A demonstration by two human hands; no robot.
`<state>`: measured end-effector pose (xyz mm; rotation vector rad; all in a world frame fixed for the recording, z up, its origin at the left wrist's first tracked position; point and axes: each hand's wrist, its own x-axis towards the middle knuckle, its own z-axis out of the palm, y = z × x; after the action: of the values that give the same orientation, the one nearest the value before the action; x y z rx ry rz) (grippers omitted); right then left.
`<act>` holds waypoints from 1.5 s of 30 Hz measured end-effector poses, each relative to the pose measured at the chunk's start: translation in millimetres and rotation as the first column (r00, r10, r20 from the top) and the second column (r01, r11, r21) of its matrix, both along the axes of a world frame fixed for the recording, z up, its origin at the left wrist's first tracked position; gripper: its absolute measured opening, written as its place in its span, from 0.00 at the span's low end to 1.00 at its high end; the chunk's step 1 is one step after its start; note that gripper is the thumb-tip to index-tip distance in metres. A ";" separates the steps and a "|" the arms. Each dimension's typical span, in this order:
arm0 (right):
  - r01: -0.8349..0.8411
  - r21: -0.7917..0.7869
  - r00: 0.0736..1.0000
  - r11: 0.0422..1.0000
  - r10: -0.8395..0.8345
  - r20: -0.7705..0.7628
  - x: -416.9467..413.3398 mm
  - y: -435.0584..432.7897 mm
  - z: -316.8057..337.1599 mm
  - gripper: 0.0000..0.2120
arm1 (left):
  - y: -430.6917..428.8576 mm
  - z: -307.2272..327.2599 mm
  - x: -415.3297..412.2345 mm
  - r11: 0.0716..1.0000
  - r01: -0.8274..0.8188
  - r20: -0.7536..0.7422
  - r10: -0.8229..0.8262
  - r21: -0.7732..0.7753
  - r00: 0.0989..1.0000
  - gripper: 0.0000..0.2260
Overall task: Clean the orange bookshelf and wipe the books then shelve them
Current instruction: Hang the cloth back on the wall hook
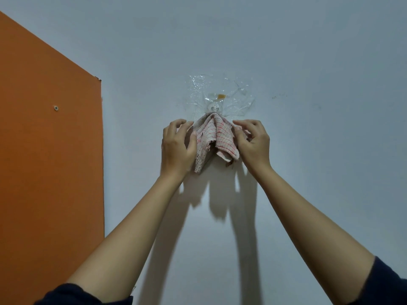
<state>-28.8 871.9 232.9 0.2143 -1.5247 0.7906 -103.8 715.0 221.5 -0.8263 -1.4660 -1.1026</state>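
Two hands we held up mid-frame, our left hand gripped the left edge of the red-checked cloth, our right hand pinched its right edge, cloth hung on a taped clear hook, orange bookshelf at frame left.

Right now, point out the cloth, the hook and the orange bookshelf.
cloth point(220, 137), head view, middle of its checked fabric
hook point(213, 107), head view, its clear knob
orange bookshelf point(48, 161), head view, its bare side panel

Home (seemingly): taped wall hook, orange bookshelf.
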 end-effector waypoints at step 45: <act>-0.124 0.072 0.965 0.990 0.104 0.241 17.1 -23.7 -2.1 0.12 | -0.4 13.2 32.7 0.927 0.326 0.289 -0.266 -0.186 0.920 0.13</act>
<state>-11.7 848.2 230.7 0.2815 -1.7870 0.8661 -71.1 714.5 234.7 -1.1317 -1.7506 -1.3226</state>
